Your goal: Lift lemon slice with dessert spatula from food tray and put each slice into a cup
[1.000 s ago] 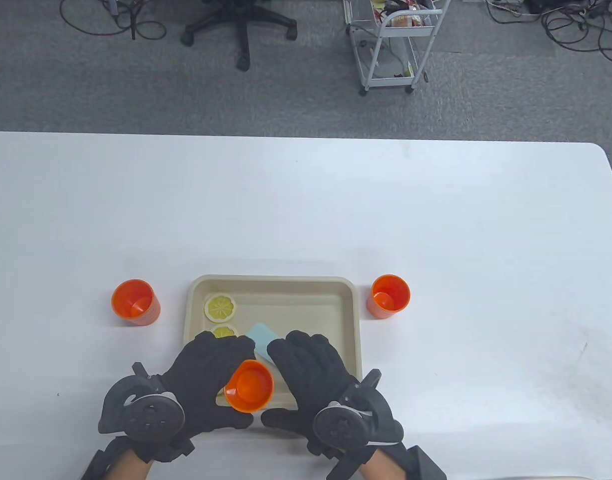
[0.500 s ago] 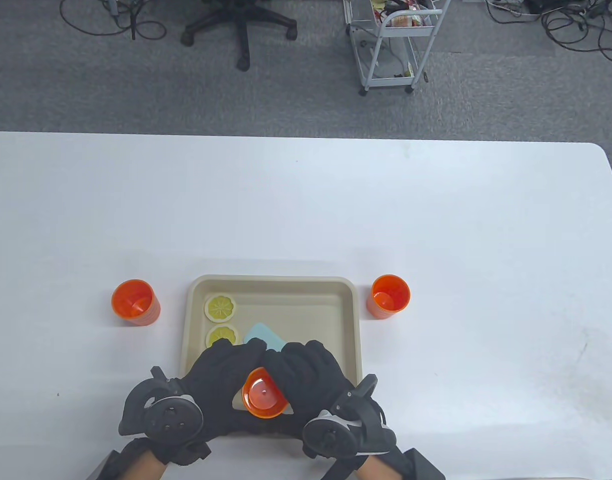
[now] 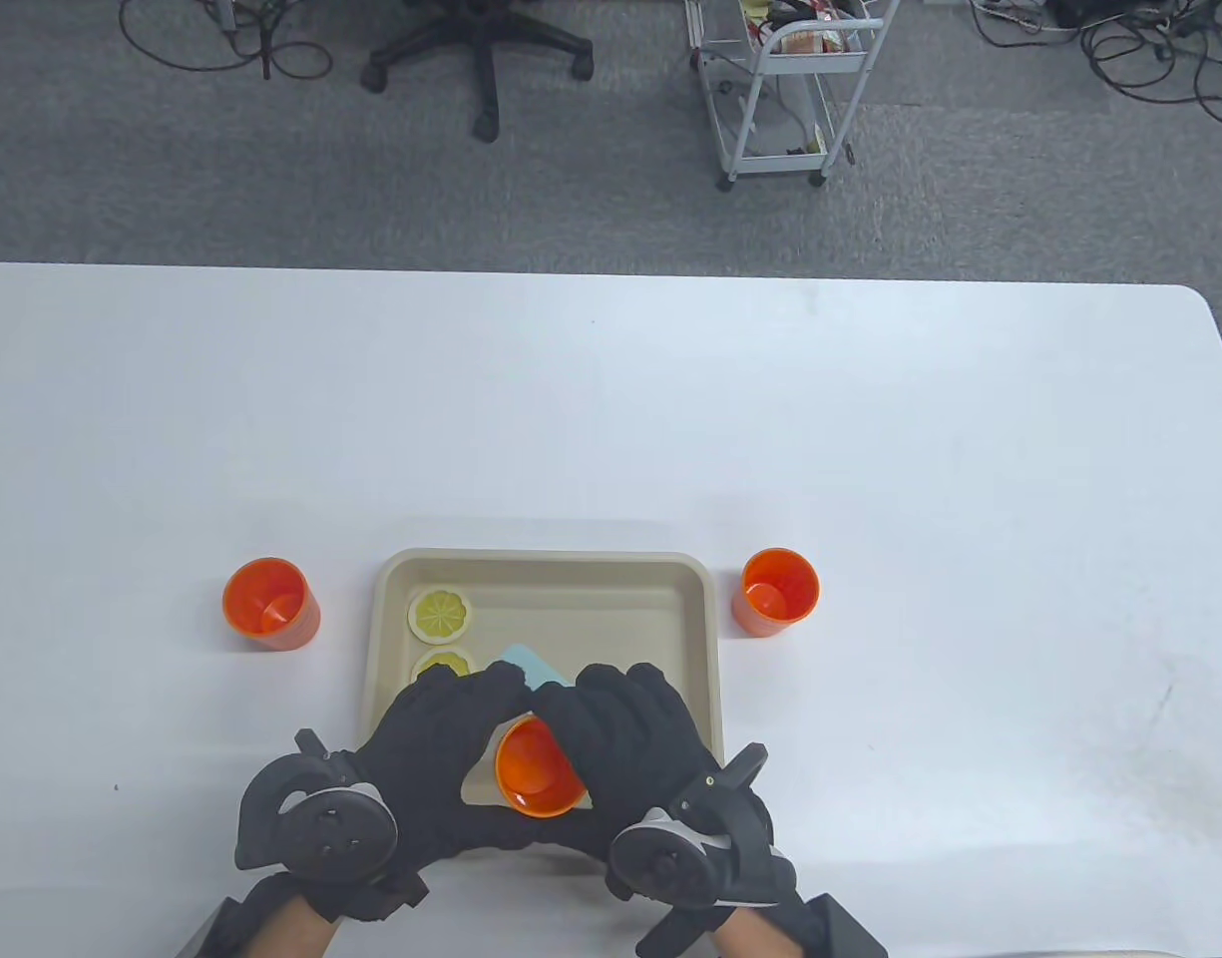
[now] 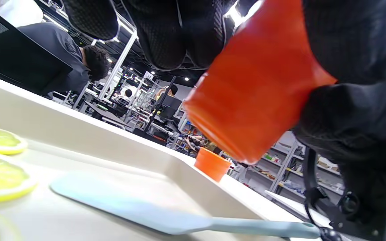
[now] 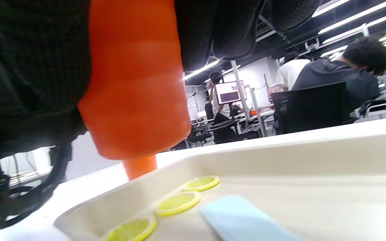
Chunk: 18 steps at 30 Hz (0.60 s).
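Both hands hold one orange cup above the near edge of the food tray.

Left hand (image 3: 441, 743) and right hand (image 3: 625, 738) are each curled round the held cup (image 3: 536, 768), fingers meeting over its far side; the cup is tilted and lifted clear of the tray (image 3: 690, 589). In the tray lie three lemon slices: far slice (image 3: 439, 613), middle slice (image 3: 443, 662), near slice (image 5: 131, 229), in a row along its left side. The pale blue dessert spatula (image 4: 139, 211) rests flat on the tray floor beside them, ungripped. Left cup (image 3: 269, 603) and right cup (image 3: 778, 589) stand upright on the table (image 3: 870, 419), flanking the tray.
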{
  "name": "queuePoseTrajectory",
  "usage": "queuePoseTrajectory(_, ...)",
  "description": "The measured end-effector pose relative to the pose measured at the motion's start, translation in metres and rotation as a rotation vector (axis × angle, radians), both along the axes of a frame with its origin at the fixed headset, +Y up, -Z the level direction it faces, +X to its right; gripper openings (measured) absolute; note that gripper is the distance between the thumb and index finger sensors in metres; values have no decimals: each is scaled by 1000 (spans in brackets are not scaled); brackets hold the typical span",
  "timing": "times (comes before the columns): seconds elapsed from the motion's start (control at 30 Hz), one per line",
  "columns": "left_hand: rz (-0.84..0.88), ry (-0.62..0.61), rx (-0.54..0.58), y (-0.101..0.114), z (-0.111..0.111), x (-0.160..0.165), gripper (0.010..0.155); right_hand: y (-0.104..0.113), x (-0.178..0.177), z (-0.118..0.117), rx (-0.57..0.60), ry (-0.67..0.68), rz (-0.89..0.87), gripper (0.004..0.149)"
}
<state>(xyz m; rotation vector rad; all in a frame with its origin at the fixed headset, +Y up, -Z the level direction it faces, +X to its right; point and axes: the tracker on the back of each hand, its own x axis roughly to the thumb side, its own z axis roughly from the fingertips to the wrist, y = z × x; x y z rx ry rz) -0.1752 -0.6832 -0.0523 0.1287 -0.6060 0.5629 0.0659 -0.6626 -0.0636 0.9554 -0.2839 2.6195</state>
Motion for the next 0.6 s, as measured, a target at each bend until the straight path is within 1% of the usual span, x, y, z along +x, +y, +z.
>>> queuePoseTrajectory(0.1, 21, 68, 20, 2, -2, -14, 115, 6, 18, -6, 5, -80, -53, 104)
queuePoseTrajectory(0.17, 48, 137, 32, 3, -4, -27, 114, 10, 31, -10, 10, -132, -99, 104)
queuePoseTrajectory(0.3, 74, 330, 82, 6, -4, -57, 112, 20, 67, -20, 41, -297, -166, 104)
queuePoseTrajectory(0.33, 66, 377, 102, 6, -4, -64, 111, 22, 80, -23, 54, -353, -184, 104)
queuePoseTrajectory(0.43, 1, 432, 129, 5, -3, -78, 111, 26, 113, -29, 58, -486, -211, 104)
queuePoseTrajectory(0.5, -40, 501, 144, 5, -3, -86, 111, 24, 142, -32, 55, -583, -231, 104)
queuePoseTrajectory(0.6, -77, 581, 155, 4, -5, -94, 109, 16, 170, -39, 22, -700, -256, 104)
